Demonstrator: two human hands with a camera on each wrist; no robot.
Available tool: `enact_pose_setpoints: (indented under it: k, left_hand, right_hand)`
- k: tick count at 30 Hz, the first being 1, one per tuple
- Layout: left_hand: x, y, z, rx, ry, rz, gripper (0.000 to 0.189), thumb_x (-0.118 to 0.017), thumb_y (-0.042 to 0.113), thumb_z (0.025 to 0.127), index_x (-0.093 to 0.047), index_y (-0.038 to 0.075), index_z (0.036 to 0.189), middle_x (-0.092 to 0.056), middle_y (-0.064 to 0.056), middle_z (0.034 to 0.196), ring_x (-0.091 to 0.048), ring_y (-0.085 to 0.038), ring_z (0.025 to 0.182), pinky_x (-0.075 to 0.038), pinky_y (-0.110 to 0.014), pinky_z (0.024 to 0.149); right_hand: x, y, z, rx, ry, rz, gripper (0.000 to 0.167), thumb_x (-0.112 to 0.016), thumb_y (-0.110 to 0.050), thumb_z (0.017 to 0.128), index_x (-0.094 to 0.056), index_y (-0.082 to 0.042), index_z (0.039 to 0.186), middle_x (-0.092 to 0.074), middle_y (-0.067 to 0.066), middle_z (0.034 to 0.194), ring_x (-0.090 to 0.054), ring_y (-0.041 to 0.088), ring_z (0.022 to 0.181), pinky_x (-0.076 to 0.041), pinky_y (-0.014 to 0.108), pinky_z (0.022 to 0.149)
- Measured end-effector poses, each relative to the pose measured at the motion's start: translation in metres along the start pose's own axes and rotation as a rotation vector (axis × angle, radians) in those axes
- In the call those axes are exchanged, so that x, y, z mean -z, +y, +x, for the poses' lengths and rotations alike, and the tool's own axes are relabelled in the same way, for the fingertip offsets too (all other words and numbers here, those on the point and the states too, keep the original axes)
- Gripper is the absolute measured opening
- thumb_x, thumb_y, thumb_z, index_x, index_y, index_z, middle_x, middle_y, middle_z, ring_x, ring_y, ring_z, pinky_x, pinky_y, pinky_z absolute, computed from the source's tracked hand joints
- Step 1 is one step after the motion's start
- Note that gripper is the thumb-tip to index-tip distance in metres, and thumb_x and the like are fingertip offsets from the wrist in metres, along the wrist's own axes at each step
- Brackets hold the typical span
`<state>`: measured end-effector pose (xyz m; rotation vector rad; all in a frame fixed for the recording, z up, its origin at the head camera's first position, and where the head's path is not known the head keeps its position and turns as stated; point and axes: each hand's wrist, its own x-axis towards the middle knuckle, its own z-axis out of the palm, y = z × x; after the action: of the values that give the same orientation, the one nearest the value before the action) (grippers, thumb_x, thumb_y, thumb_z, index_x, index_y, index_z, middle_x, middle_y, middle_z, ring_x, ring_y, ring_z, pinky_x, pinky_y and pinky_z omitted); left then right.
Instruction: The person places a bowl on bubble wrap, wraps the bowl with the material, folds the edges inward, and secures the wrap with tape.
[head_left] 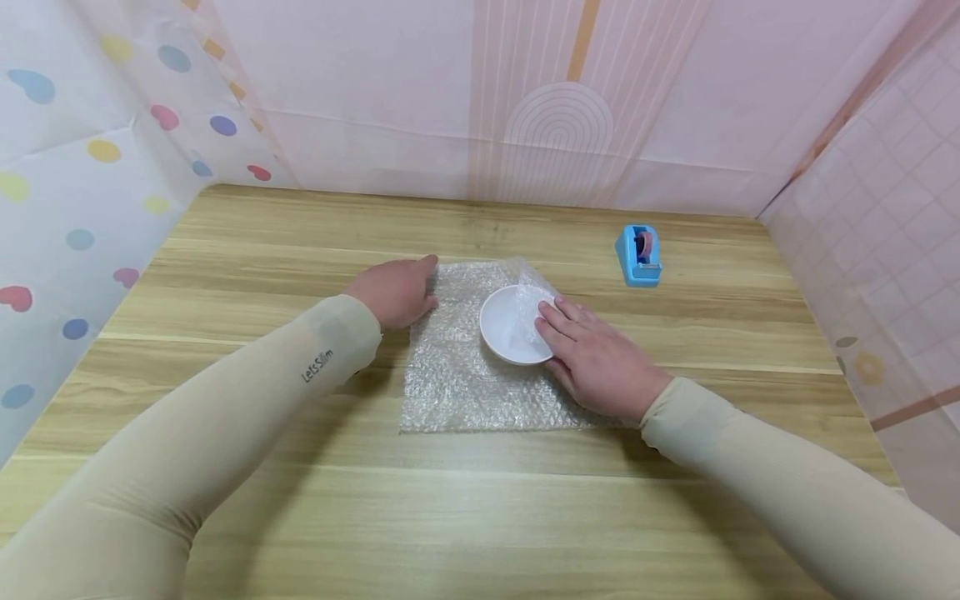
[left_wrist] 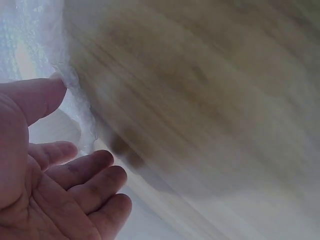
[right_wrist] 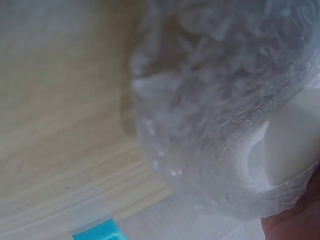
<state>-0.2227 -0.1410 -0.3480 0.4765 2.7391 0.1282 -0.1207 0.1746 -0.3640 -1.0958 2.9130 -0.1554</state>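
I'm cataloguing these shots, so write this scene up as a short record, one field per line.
Surface: wood-grain table
Sheet: bubble wrap, spread on the table, one part folded over the bowl
Dish: white bowl, on the bubble wrap, partly covered by the fold
Left hand: thumb touching the bubble wrap's left edge
Right hand: at the bowl's right side, against the fold
Also present: blue tape dispenser, beyond the right hand

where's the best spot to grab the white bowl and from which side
Probably pinch the thin left rim of the white bowl, coming from the left: that edge is uncovered, while bubble wrap folds over the right part beneath the right hand.
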Motion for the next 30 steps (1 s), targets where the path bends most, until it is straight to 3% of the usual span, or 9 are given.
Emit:
enact_pose_setpoints:
  k: [7,11,16,30]
  left_hand:
    - [-0.0011,0.0007,-0.0002,-0.030,0.045,0.018,0.079,-0.063,0.033,0.106,-0.024,0.000,0.165,-0.054,-0.024,0.155,-0.054,-0.041,0.143,-0.046,-0.055,0.119]
    - [-0.0006,0.0021,-0.0012,-0.038,0.070,0.017,0.078,-0.066,0.031,0.104,-0.026,0.001,0.164,-0.051,-0.025,0.157,-0.049,-0.042,0.147,-0.043,-0.056,0.122]
    - [0.0005,0.0038,-0.0015,-0.035,0.071,0.017,0.077,-0.066,0.029,0.104,-0.027,0.003,0.165,-0.043,-0.025,0.163,-0.040,-0.041,0.154,-0.037,-0.056,0.127]
    - [0.0013,0.0050,-0.0004,-0.055,0.062,0.012,0.076,-0.067,0.025,0.104,-0.027,0.002,0.165,-0.044,-0.025,0.163,-0.042,-0.043,0.152,-0.036,-0.056,0.127]
  right_hand:
    - [0.0006,-0.0006,0.0000,-0.003,0.001,-0.004,0.063,-0.061,-0.030,0.106,-0.044,0.001,0.158,-0.036,0.019,0.169,-0.029,0.038,0.160,-0.025,0.052,0.133]
    - [0.0004,-0.0005,0.0001,-0.005,0.003,-0.003,0.063,-0.061,-0.030,0.106,-0.044,0.001,0.158,-0.036,0.018,0.169,-0.029,0.038,0.160,-0.025,0.051,0.133]
    - [0.0005,-0.0002,-0.0003,-0.012,-0.003,0.009,0.065,-0.061,-0.033,0.106,-0.043,0.000,0.159,-0.034,0.018,0.170,-0.027,0.037,0.161,-0.024,0.051,0.133]
    - [0.0077,0.0050,-0.0058,-0.014,-0.024,0.025,0.066,-0.061,-0.033,0.106,-0.042,0.001,0.159,-0.032,0.018,0.171,-0.025,0.037,0.162,-0.022,0.050,0.134]
